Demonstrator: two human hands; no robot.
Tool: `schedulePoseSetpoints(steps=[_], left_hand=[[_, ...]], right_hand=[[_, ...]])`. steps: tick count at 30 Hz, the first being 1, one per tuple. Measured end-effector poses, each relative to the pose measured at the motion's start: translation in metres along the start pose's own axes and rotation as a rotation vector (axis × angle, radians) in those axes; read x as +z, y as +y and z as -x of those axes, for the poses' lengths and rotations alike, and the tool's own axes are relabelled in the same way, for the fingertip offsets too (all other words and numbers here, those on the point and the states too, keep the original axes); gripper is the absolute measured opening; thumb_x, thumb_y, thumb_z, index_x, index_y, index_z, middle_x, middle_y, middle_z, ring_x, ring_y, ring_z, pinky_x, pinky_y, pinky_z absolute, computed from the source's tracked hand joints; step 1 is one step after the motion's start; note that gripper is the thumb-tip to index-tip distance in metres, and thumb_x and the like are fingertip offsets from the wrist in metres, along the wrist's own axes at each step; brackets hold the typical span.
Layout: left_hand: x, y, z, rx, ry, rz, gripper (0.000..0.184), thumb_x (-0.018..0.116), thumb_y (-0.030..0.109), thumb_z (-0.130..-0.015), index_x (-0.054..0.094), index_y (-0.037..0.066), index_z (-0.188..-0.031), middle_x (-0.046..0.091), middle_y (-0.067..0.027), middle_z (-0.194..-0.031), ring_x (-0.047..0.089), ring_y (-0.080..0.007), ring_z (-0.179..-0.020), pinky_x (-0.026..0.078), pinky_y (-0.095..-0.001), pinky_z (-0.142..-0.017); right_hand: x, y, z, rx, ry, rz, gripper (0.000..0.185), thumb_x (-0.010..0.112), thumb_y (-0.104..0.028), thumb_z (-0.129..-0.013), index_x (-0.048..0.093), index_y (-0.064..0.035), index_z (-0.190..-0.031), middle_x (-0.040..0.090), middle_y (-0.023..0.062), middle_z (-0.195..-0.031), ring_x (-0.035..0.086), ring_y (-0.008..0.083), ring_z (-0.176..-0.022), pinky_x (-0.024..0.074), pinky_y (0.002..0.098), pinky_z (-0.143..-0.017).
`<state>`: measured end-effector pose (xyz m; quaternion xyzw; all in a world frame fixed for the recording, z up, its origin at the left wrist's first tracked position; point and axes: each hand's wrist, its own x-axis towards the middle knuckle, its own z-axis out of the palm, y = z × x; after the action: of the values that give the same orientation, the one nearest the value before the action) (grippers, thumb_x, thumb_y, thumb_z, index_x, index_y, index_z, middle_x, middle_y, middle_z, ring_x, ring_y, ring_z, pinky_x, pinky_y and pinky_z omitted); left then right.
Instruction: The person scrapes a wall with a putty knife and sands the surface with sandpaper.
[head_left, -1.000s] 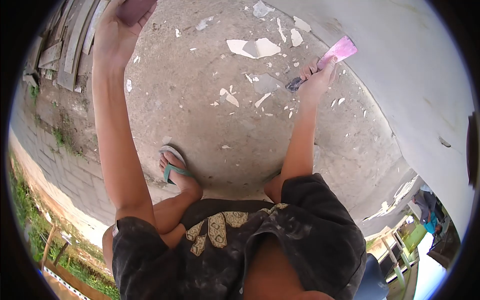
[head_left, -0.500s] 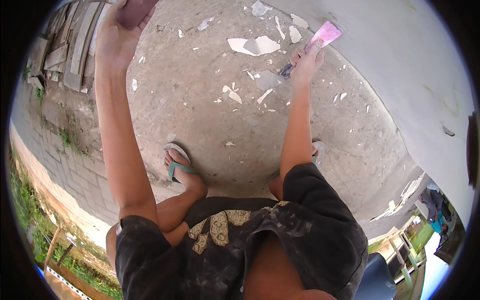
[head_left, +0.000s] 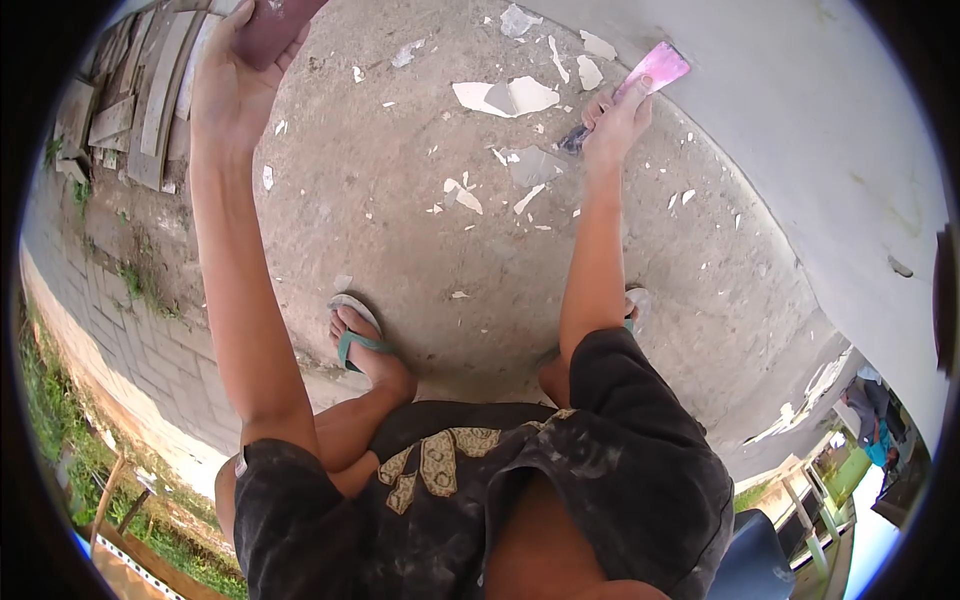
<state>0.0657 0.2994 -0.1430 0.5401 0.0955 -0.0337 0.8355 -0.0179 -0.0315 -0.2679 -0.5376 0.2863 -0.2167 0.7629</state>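
At the top left, my left hand (head_left: 240, 90) is closed on a flat dark-red block (head_left: 275, 30), which the frame's top edge cuts off. My right hand (head_left: 617, 120) grips a scraper with a dark handle and a broad pink blade (head_left: 655, 70). The blade points up and right, beside the foot of the grey wall (head_left: 800, 120). Whether it touches the wall I cannot tell. Below and left of this hand, white flakes (head_left: 508, 96) lie scattered on the concrete floor (head_left: 440, 240).
Wooden planks (head_left: 155, 90) are piled at the upper left. My sandalled feet (head_left: 365, 345) stand on the floor below. A person (head_left: 878, 440) is at the far right, near a green structure. A blue object (head_left: 752, 560) stands at the lower right.
Over the last second my right hand has moved slightly up and left with the scraper. The dark-red block in my left hand shows a little more.
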Motion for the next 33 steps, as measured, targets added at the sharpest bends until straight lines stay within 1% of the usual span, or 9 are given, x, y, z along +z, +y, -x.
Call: schedulePoseSetpoints(steps=[6, 9, 12, 16, 18, 21, 26, 29, 33], left_hand=[[-0.012, -0.010, -0.002, -0.049, -0.035, -0.013, 0.034, 0.051, 0.014, -0.095, 0.047, -0.009, -0.119, 0.054, -0.0154, -0.117, 0.054, -0.0259, -0.111, 0.046, -0.0392, -0.097], [-0.013, -0.022, -0.004, -0.061, 0.029, -0.154, 0.035, 0.051, 0.014, -0.095, 0.048, -0.007, -0.122, 0.057, -0.0142, -0.114, 0.055, -0.0242, -0.110, 0.046, -0.0352, -0.096], [0.021, -0.035, 0.023, 0.052, -0.082, -0.815, 0.048, 0.053, 0.015, -0.093, 0.039, 0.001, -0.136, 0.059, -0.0132, -0.112, 0.056, -0.0183, -0.108, 0.045, -0.0300, -0.094], [0.036, -0.085, 0.039, 0.004, -0.490, -0.954, 0.047, 0.051, 0.023, -0.094, 0.040, 0.012, -0.139, 0.063, -0.0108, -0.110, 0.058, -0.0198, -0.108, 0.046, -0.0346, -0.094], [0.054, -0.106, 0.057, -0.208, -0.673, -0.535, 0.041, 0.047, 0.029, -0.096, 0.051, 0.006, -0.130, 0.063, -0.0103, -0.108, 0.058, -0.0188, -0.105, 0.044, -0.0355, -0.095], [0.076, -0.119, 0.078, -0.416, -0.563, -0.154, 0.041, 0.045, 0.034, -0.097, 0.060, 0.002, -0.117, 0.063, -0.0095, -0.108, 0.059, -0.0183, -0.100, 0.043, -0.0347, -0.095], [0.086, -0.135, 0.096, -0.420, -0.417, -0.058, 0.047, 0.050, 0.044, -0.094, 0.061, 0.001, -0.111, 0.062, -0.0076, -0.099, 0.057, -0.0183, -0.097, 0.042, -0.0340, -0.092], [0.089, -0.134, 0.100, -0.495, -0.427, 0.087, 0.049, 0.051, 0.049, -0.093, 0.062, 0.004, -0.107, 0.059, -0.0032, -0.096, 0.052, -0.0154, -0.088, 0.042, -0.0312, -0.081], [0.111, -0.125, 0.129, -0.726, -0.346, 0.347, 0.041, 0.053, 0.051, -0.091, 0.063, 0.011, -0.096, 0.054, 0.0009, -0.085, 0.045, -0.0120, -0.079, 0.035, -0.0267, -0.067]], right_hand=[[-0.016, -0.001, -0.002, 0.205, -0.300, -0.424, 0.035, 0.040, -0.045, -0.099, 0.037, -0.0113, -0.088, 0.032, -0.0007, -0.053, 0.030, 0.0085, -0.040, 0.0225, 0.0253, -0.035], [-0.024, -0.013, 0.003, 0.180, -0.150, -0.071, 0.030, 0.041, -0.040, -0.100, 0.037, -0.0111, -0.093, 0.036, 0.0002, -0.057, 0.032, 0.0085, -0.041, 0.0242, 0.0249, -0.037], [-0.034, -0.041, 0.026, 0.077, -0.245, 0.106, 0.023, 0.045, -0.032, -0.099, 0.039, -0.0099, -0.099, 0.045, 0.0022, -0.063, 0.039, 0.0096, -0.045, 0.0300, 0.0252, -0.038], [-0.006, -0.076, 0.049, 0.193, -0.512, 0.258, 0.021, 0.052, -0.022, -0.096, 0.047, -0.0051, -0.107, 0.055, 0.0056, -0.073, 0.052, 0.0118, -0.053, 0.0427, 0.0247, -0.047], [0.011, -0.082, 0.059, 0.324, -0.612, 0.213, 0.023, 0.056, -0.020, -0.094, 0.050, -0.0029, -0.109, 0.059, 0.0067, -0.075, 0.057, 0.0127, -0.058, 0.0475, 0.0249, -0.053], [0.019, -0.069, 0.067, 0.420, -0.717, 0.299, 0.024, 0.059, -0.024, -0.093, 0.056, -0.0022, -0.102, 0.064, 0.0069, -0.079, 0.062, 0.0119, -0.065, 0.0492, 0.0237, -0.061], [0.004, -0.090, 0.086, 0.502, -0.927, 0.718, 0.035, 0.059, -0.029, -0.093, 0.058, 0.0018, -0.109, 0.063, 0.0065, -0.098, 0.064, 0.0155, -0.091, 0.0505, 0.0287, -0.084], [-0.034, -0.109, 0.061, 0.296, -0.844, 1.045, 0.043, 0.059, -0.031, -0.093, 0.052, 0.0023, -0.119, 0.060, 0.0088, -0.111, 0.058, 0.0169, -0.106, 0.0452, 0.0324, -0.094], [-0.039, -0.124, 0.073, 0.150, -0.665, 0.615, 0.044, 0.066, -0.030, -0.089, 0.054, 0.0021, -0.117, 0.063, 0.0091, -0.106, 0.059, 0.0160, -0.097, 0.0465, 0.0319, -0.087]])
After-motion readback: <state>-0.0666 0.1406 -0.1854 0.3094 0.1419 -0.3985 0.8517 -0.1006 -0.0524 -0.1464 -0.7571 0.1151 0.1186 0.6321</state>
